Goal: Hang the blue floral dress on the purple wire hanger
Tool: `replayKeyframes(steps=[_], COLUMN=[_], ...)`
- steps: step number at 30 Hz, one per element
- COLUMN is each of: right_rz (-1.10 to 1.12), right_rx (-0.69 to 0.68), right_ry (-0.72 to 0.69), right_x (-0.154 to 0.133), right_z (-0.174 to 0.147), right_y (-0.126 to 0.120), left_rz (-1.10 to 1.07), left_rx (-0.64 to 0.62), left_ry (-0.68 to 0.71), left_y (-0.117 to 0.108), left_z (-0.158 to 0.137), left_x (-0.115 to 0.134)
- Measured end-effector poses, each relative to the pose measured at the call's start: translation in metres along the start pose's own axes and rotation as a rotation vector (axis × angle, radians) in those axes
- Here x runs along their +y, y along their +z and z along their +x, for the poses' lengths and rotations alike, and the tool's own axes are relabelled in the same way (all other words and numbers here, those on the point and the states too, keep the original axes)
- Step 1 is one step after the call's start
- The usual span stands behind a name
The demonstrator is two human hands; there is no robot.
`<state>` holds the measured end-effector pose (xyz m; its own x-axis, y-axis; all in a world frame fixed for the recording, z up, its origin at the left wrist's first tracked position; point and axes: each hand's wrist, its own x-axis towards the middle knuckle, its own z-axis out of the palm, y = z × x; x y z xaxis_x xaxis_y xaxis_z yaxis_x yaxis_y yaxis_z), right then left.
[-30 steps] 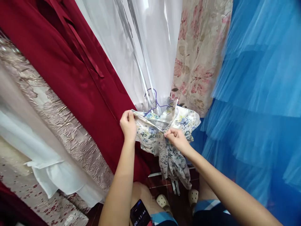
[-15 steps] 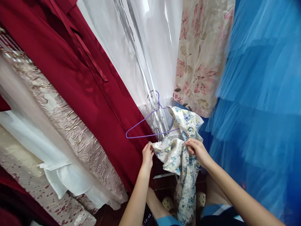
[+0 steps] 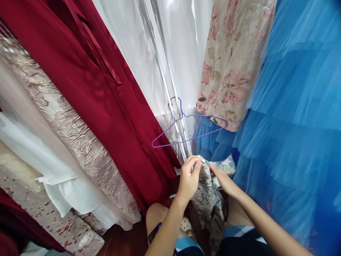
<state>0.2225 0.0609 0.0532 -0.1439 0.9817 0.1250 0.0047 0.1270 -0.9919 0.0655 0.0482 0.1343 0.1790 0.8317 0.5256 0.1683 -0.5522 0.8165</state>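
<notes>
A floral garment [image 3: 207, 192], white with blue and yellow flowers, hangs bunched between my hands and trails down between my legs. My left hand [image 3: 190, 177] is closed on its upper edge, thumb and fingers pinching the cloth. My right hand [image 3: 222, 179] grips the garment just to the right, its fingertips partly hidden by cloth. A purple hanger [image 3: 183, 114] hooks onto the white metal stand [image 3: 166, 67] above my hands, with no garment on it.
Dark red dresses [image 3: 112, 117] hang at the left beside a cream brocade dress [image 3: 77, 117]. Behind the stand is white fabric [image 3: 125, 46]. A pink-flowered dress [image 3: 231, 71] and a blue tulle dress [image 3: 290, 117] hang at the right. A light clog [image 3: 186, 224] stands on the dark floor.
The floral garment has come off the hanger and dropped lower. My left hand has moved right, close to my right hand. The hanger now hangs bare.
</notes>
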Motion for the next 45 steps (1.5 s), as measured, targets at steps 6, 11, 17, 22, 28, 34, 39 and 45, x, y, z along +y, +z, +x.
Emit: replayKeyframes(steps=[6, 11, 17, 22, 28, 34, 39, 45], right_rz=[0.588, 0.661, 0.604, 0.278, -0.092, -0.338, -0.421, -0.493], right_rx=[-0.539, -0.604, -0.434, -0.250, -0.205, -0.103, -0.081, -0.161], right_ry=[0.254, 0.278, 0.296, 0.135, -0.053, -0.219, -0.256, -0.314], right_x=[-0.042, -0.049, -0.084, -0.121, -0.119, -0.098, -0.089, -0.084], right_z=[-0.015, -0.016, -0.001, 0.021, 0.072, 0.112, 0.116, 0.094], right_y=[0.021, 0.002, -0.039, -0.074, -0.076, -0.048, -0.038, -0.041], left_rz=[-0.125, -0.549, -0.427, 0.128, 0.749, 1.089, 1.043, 0.547], left_rx=[-0.356, -0.505, -0.824, -0.763, -0.383, -0.256, -0.272, -0.276], left_ry=[-0.274, -0.686, -0.752, -0.606, -0.239, -0.255, -0.122, 0.099], left_y=[-0.018, -0.034, -0.057, -0.105, -0.184, -0.228, -0.209, -0.162], left_z=[0.006, -0.024, -0.058, -0.049, 0.006, 0.093, 0.134, 0.139], left_x=[-0.018, -0.059, -0.076, -0.075, -0.066, -0.061, -0.046, -0.016])
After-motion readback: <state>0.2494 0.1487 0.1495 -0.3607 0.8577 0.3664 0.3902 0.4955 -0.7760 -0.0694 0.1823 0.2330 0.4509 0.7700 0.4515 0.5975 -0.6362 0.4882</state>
